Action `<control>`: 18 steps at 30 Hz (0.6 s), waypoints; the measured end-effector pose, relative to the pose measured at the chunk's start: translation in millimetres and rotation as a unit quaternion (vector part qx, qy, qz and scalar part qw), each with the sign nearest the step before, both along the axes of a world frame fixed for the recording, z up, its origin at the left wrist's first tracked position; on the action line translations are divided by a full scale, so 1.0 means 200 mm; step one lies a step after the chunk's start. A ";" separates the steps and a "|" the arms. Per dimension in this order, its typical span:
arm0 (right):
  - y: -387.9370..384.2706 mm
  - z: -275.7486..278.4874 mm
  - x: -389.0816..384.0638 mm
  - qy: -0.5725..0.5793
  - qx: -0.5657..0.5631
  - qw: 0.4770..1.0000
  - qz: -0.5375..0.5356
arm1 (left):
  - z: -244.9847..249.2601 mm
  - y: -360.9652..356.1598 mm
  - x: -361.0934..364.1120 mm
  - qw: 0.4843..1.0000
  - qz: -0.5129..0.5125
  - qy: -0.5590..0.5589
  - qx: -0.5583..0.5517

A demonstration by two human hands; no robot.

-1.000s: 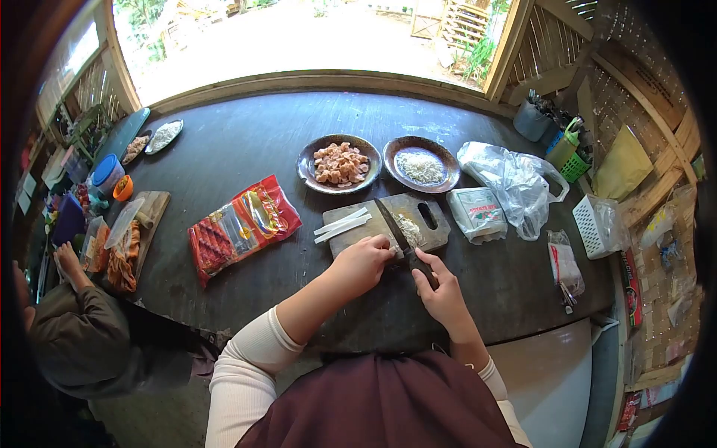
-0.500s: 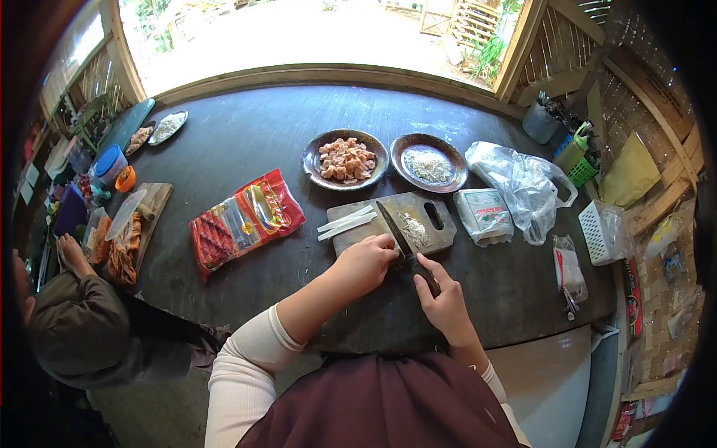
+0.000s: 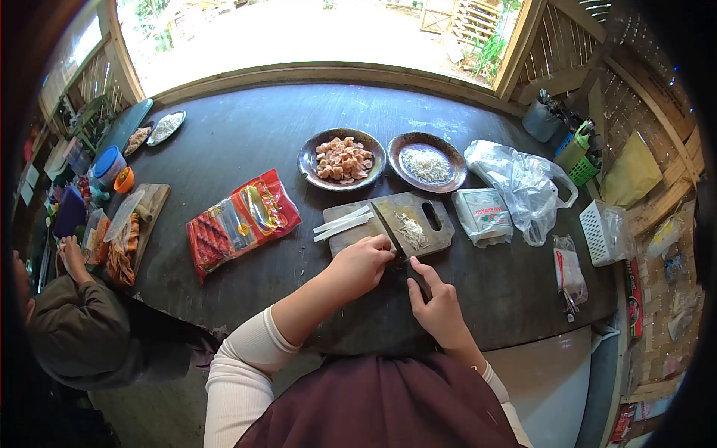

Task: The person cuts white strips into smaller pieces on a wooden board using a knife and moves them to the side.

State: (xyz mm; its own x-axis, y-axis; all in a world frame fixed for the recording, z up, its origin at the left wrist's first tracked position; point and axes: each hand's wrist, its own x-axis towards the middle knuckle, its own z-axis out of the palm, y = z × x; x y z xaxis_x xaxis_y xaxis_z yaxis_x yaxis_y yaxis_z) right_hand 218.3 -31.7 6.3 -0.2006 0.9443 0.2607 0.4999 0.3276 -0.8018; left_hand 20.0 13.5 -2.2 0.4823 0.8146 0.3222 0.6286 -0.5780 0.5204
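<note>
While the right hand (image 3: 437, 306) has its grip wrapped tight round the handle of the knife (image 3: 388, 230), the blade lies slantwise across the cutting board (image 3: 441, 237), tip pointing away, angled for fine slicing I'd guess. Just beside it the left hand (image 3: 364, 263) sits knuckles-up at the board's near edge, probably pinning a piece down. Its grip is curled, but I can't tell if anything's clamped under it. Right of the blade there's a pile of shredded bits (image 3: 412, 230), and white strips (image 3: 342, 222) lie to the left. Farther back on the worktop (image 3: 246, 138) are a plate of orange chunks (image 3: 302, 164) and a plate of white shreds (image 3: 457, 175), close enough to reach easily.
</note>
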 end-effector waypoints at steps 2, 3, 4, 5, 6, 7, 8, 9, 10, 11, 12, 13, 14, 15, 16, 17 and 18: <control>0.01 0.00 0.00 -0.008 0.022 1.000 0.005 | 0.00 0.00 0.00 1.000 -0.002 0.005 -0.007; 0.01 0.00 0.00 -0.015 0.020 1.000 0.006 | 0.00 0.00 0.00 1.000 -0.004 0.004 -0.008; 0.02 0.00 0.00 -0.022 0.017 1.000 0.006 | 0.00 0.00 0.00 1.000 0.000 0.002 -0.005; 0.03 0.01 0.00 -0.020 0.015 1.000 0.003 | 0.00 0.00 0.00 1.000 0.002 0.001 -0.003; 0.04 0.01 -0.01 -0.016 -0.005 1.000 0.004 | 0.00 0.00 0.00 1.000 -0.002 0.004 -0.005; 0.05 0.02 -0.01 -0.011 -0.025 1.000 0.005 | 0.01 -0.01 0.00 1.000 0.000 0.009 -0.002; 0.06 0.01 0.00 -0.009 -0.026 1.000 0.001 | 0.01 -0.01 0.01 1.000 0.003 0.014 0.002; 0.07 0.00 -0.01 -0.005 -0.019 1.000 0.003 | 0.01 -0.01 0.01 1.000 0.000 0.016 0.002; 0.07 0.00 -0.01 -0.002 -0.011 1.000 0.007 | 0.01 -0.01 0.00 1.000 0.000 0.009 -0.002; 0.06 0.00 0.00 0.000 -0.009 1.000 0.005 | 0.01 0.00 0.00 1.000 0.001 0.001 -0.005; 0.06 0.01 0.00 -0.013 -0.023 1.000 0.002 | 0.01 0.00 0.01 1.000 0.001 0.002 -0.003; 0.05 0.02 -0.01 -0.026 -0.037 0.999 0.000 | 0.00 0.00 0.01 1.000 0.000 -0.001 0.000; 0.04 0.04 0.00 -0.024 -0.035 0.999 0.001 | 0.00 0.00 0.00 1.000 -0.001 -0.003 0.003; 0.02 0.05 0.01 -0.029 -0.052 0.998 0.001 | 0.00 0.00 0.00 1.000 0.000 -0.002 0.005; 0.01 0.06 0.02 -0.035 -0.070 0.997 0.001 | 0.00 0.00 0.00 1.000 0.000 -0.001 0.005; 0.00 0.05 0.03 -0.035 -0.069 0.997 0.004 | 0.00 0.00 0.00 1.000 0.001 -0.002 0.004; -0.01 0.04 0.05 -0.018 -0.053 0.998 0.004 | 0.00 0.01 0.00 1.000 0.003 -0.002 0.005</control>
State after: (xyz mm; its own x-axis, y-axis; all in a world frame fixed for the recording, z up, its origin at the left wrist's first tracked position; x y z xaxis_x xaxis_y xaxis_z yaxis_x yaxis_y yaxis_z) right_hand 227.4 -33.9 14.3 -0.2161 0.9646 0.1514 0.5265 0.2457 -0.8139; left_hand 20.9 14.7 -1.5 0.4762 0.8147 0.3311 0.6305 -0.5787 0.5173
